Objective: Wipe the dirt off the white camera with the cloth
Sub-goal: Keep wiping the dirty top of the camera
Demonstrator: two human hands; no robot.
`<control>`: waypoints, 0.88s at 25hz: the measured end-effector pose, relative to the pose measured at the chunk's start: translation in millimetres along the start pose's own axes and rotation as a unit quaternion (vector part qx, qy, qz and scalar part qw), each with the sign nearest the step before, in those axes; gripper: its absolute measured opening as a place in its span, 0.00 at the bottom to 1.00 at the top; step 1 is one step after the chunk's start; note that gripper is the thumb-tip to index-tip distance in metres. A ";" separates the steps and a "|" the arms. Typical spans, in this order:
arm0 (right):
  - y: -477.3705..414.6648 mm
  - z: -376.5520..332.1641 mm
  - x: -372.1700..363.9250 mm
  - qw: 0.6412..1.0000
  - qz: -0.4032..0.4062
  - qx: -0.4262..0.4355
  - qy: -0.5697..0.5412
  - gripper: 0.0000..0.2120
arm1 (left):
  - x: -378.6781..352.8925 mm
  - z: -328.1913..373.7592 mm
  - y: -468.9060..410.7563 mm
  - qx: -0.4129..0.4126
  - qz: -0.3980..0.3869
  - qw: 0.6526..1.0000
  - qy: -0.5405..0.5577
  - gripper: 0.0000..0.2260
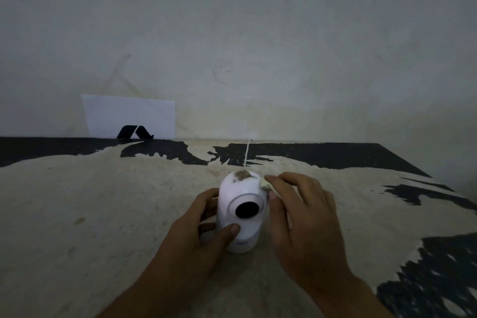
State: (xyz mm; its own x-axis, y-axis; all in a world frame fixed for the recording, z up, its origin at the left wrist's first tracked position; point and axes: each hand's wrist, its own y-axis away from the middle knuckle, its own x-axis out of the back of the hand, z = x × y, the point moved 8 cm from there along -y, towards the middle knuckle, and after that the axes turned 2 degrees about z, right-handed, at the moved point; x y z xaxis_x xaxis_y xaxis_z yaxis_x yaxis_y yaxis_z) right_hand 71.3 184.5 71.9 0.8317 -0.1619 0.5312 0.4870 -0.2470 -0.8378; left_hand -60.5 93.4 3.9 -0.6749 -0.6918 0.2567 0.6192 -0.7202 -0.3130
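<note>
While left hand (200, 227) grips camera (241, 190), cloth (266, 185) touches it.

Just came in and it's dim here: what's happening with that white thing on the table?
A person is cleaning a white camera standing on the table. The left hand grips its body while the right hand holds a small cloth against its upper side. A brown dirt patch on top is not yet wiped off.

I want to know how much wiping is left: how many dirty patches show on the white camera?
1: a brown patch on top of the camera, just left of the cloth pinched in the right hand. Its back is hidden, so more may exist.
</note>
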 end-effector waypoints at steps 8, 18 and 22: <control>8.3 -32.8 -5.3 0.994 0.000 0.095 -0.055 0.19 | 0.9 -5.8 -1.8 0.004 0.025 1.000 0.017 0.22; 8.1 -11.5 -3.2 0.983 -0.001 0.032 -0.182 0.17 | -0.8 -1.7 -0.1 0.006 -0.002 1.000 0.011 0.22; 6.2 -9.0 -11.0 0.981 -0.008 0.001 -0.194 0.16 | -1.2 -0.1 0.2 0.004 -0.004 1.000 -0.005 0.22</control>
State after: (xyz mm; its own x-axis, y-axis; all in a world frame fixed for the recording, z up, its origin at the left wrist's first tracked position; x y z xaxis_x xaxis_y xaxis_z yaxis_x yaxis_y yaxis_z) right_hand 62.8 176.1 61.9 0.8627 0.2181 0.4563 0.5010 -0.2453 -0.8300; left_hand -59.7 94.1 3.5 -0.6761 -0.6858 0.2694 0.6161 -0.7267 -0.3038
